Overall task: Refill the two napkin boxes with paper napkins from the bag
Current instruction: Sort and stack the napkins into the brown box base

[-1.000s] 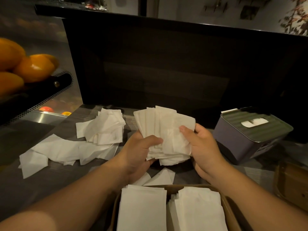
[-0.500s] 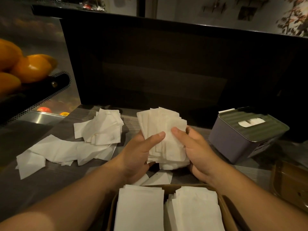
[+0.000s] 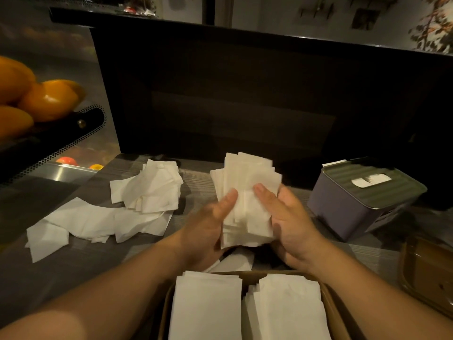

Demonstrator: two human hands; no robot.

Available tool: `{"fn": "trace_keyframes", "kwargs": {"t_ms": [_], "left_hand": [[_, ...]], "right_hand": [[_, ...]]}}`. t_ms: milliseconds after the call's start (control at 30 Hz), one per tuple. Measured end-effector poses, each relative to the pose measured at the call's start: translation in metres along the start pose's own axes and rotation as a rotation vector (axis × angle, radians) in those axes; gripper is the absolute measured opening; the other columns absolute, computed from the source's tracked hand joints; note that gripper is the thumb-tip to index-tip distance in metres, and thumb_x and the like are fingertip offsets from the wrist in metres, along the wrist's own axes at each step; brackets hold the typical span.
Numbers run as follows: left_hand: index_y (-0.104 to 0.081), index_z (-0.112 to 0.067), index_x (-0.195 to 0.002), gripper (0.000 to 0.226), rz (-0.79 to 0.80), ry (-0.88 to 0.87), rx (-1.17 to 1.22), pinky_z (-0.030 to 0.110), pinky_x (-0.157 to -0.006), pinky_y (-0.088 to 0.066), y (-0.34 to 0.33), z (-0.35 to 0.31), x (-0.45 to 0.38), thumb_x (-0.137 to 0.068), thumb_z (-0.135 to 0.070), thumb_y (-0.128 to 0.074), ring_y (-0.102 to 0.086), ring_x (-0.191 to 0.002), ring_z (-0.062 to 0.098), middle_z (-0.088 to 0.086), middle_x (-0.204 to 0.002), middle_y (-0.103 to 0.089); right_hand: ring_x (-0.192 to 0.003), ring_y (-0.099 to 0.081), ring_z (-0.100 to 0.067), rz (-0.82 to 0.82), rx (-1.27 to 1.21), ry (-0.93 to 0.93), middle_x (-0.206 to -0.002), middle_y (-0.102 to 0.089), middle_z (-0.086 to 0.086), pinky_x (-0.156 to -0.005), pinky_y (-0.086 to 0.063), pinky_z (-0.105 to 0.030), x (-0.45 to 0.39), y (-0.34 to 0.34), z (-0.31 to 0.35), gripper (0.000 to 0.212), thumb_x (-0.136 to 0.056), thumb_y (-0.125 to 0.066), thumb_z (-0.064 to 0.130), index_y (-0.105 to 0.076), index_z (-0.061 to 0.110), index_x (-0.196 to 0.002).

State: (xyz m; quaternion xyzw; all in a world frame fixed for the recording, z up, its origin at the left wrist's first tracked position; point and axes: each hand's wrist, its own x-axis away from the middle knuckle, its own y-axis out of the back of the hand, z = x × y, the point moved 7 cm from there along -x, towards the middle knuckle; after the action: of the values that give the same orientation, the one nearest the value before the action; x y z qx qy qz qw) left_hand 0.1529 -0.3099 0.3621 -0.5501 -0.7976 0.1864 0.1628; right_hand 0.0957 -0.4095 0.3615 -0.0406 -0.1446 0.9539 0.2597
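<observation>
Napkin stack [image 3: 246, 200] standing upright above counter [image 3: 73, 266], being held between both hands. Left hand [image 3: 208, 229] gripping stack's left edge, thumb lying across front. Right hand [image 3: 289, 224] gripping right edge, thumb pressing front. Loose napkins [image 3: 117, 207] lying left of stack. Closed napkin box [image 3: 362, 197] sitting right of stack. Open cardboard box [image 3: 331, 303] of napkins lying directly below stack, nearest viewer.

White napkins [image 3: 147, 195] at centre left, orange fruit [image 3: 46, 99] (glossy) at upper left, a lavender-grey napkin box [image 3: 353, 212] with green ribbed lid at right
</observation>
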Motion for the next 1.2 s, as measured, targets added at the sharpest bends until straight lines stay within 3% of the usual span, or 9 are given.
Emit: {"fn": "trace_keyframes", "kwargs": {"t_ms": [100, 200, 267, 333, 567, 667, 833, 1000, 1200], "left_hand": [[-0.049, -0.032, -0.119, 0.064, 0.050, -0.004, -0.146, 0.023, -0.075, -0.057, -0.003, 0.002, 0.001, -0.067, -0.049, -0.082, -0.070, -0.097, 0.009, -0.010, -0.100, -0.074], [-0.051, -0.036, -0.115, 0.048, 0.004, 0.009, -0.228, 0.034, -0.086, -0.057, 0.004, 0.006, -0.004, -0.074, -0.023, -0.072, -0.068, -0.102, 0.015, -0.008, -0.103, -0.071], [-0.050, -0.036, -0.115, 0.046, -0.046, 0.038, -0.263, 0.042, -0.095, -0.054, 0.012, 0.010, -0.007, -0.081, -0.016, -0.074, -0.063, -0.108, 0.021, -0.002, -0.112, -0.067], [-0.048, -0.037, -0.119, 0.045, -0.082, 0.021, -0.314, 0.037, -0.088, -0.057, 0.017, 0.009, -0.006, -0.087, -0.011, -0.067, -0.062, -0.108, 0.019, -0.002, -0.116, -0.064], [-0.044, -0.044, -0.114, 0.042, -0.465, -0.321, -0.867, 0.008, -0.054, -0.048, 0.042, -0.034, 0.001, -0.086, -0.030, -0.072, -0.058, -0.087, -0.001, -0.025, -0.099, -0.054], [-0.039, -0.049, -0.119, 0.049, -0.378, -0.266, -0.961, 0.011, -0.061, -0.051, 0.042, -0.023, -0.005, -0.085, -0.034, -0.072, -0.056, -0.093, 0.000, -0.027, -0.105, -0.051], [-0.023, -0.058, -0.125, 0.075, -0.264, -0.262, -1.025, 0.006, -0.060, -0.048, 0.033, -0.015, -0.008, -0.081, -0.032, -0.078, -0.049, -0.102, -0.003, -0.034, -0.112, -0.038], [-0.033, -0.057, -0.125, 0.071, -0.304, -0.282, -0.907, 0.018, -0.072, -0.058, 0.042, -0.018, -0.007, -0.082, -0.021, -0.076, -0.055, -0.103, 0.007, -0.018, -0.121, -0.046], [-0.021, -0.057, -0.132, 0.090, -0.316, -0.324, -1.002, 0.018, -0.081, -0.051, 0.038, -0.019, -0.008, -0.071, -0.039, -0.085, -0.044, -0.113, -0.001, -0.021, -0.128, -0.036]], "right_hand": [[-0.103, -0.071, -0.017, 0.079, 0.124, -0.015, -0.113, -0.069, 0.006, -0.080, -0.062, -0.032, 0.002, -0.007, -0.005, 0.039, -0.086, -0.058, 0.048, -0.051, 0.044, -0.124], [-0.103, -0.069, -0.017, 0.113, 0.180, -0.028, -0.109, -0.069, 0.010, -0.082, -0.061, -0.033, 0.002, -0.009, -0.008, 0.036, -0.084, -0.052, 0.052, -0.052, 0.047, -0.120], [-0.099, -0.072, -0.014, 0.087, 0.151, -0.030, -0.102, -0.074, 0.012, -0.079, -0.062, -0.034, 0.000, -0.003, -0.009, 0.026, -0.093, -0.057, 0.036, -0.056, 0.041, -0.118], [-0.102, -0.073, -0.015, 0.032, 0.103, -0.005, -0.102, -0.076, 0.009, -0.079, -0.062, -0.036, -0.003, 0.006, -0.006, 0.030, -0.090, -0.064, 0.019, -0.061, 0.033, -0.116], [-0.108, -0.069, -0.013, -0.145, 0.299, 0.132, -0.115, -0.069, 0.007, -0.084, -0.061, -0.030, -0.014, 0.031, 0.000, 0.052, -0.087, -0.074, 0.005, -0.056, 0.035, -0.125], [-0.114, -0.064, -0.014, -0.133, 0.458, 0.128, -0.122, -0.063, 0.007, -0.088, -0.061, -0.031, -0.017, 0.035, -0.005, 0.055, -0.091, -0.070, 0.004, -0.050, 0.039, -0.129], [-0.108, -0.057, 0.000, 0.056, 0.581, 0.039, -0.116, -0.056, 0.022, -0.075, -0.051, -0.008, -0.016, 0.019, -0.010, 0.059, -0.095, -0.064, 0.008, -0.036, 0.047, -0.129], [-0.122, -0.054, -0.017, -0.052, 0.535, 0.086, -0.140, -0.047, 0.008, -0.092, -0.059, -0.030, -0.019, 0.031, -0.006, 0.079, -0.089, -0.064, -0.004, -0.033, 0.045, -0.144], [-0.123, -0.053, -0.011, -0.011, 0.596, 0.147, -0.147, -0.041, 0.014, -0.081, -0.058, -0.018, -0.012, 0.025, -0.005, 0.087, -0.092, -0.064, 0.000, -0.024, 0.056, -0.145]]}}
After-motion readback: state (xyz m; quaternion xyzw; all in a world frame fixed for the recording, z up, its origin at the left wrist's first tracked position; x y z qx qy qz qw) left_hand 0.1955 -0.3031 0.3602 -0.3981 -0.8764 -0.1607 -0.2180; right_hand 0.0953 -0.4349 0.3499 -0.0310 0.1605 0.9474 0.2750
